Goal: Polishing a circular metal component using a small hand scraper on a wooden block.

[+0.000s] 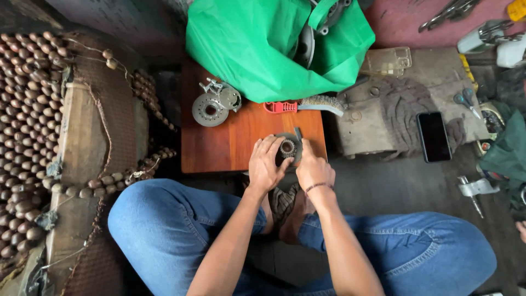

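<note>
We grip the round, toothed grey gear part [287, 148] with 2 hands, left hand [266, 164] and right hand [313, 167], at the wooden board [230, 137] edge nearest us; bare board beyond.

Both forearms extend toward 12 o'clock; left hand [264, 165] and right hand [313, 167] sit close together, fingers curled.

Bright green bag [246, 44]; reddish-brown wooden board [230, 137]; brush [304, 105] with red handle and grey-tan bristles; dull grey toothed metal disc [210, 109]; black phone [433, 137]; blue jeans [164, 225]; brown beaded mat [24, 109] in rows of round beads
</note>
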